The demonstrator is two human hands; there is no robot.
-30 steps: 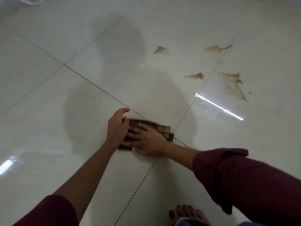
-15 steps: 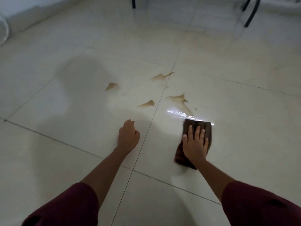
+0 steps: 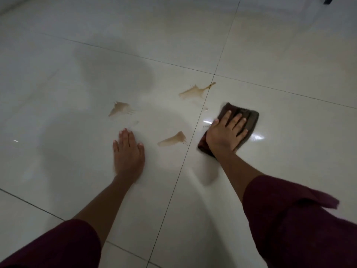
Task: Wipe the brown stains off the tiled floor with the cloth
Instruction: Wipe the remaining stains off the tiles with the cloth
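My right hand (image 3: 225, 135) presses flat, fingers spread, on a dark brown cloth (image 3: 251, 118) lying on the glossy white tiled floor (image 3: 289, 132), just right of a grout line. Three brown stains show left of that line: a far stain (image 3: 194, 92) touching the grout, a left stain (image 3: 119, 108), and a near stain (image 3: 172, 140) between my two hands. My left hand (image 3: 128, 151) rests flat on the tile with fingers apart, holding nothing. The tile under and around the cloth shines wet.
Dark grout lines (image 3: 185, 157) cross the floor. A dark furniture leg (image 3: 328, 0) stands at the top right corner. My shadow covers the tile on the left. Maroon sleeves fill the bottom corners.
The right hand has pushed the cloth forward over the large stain right of the grout line, which no longer shows. The left hand stays flat on the floor. The view has shifted closer.
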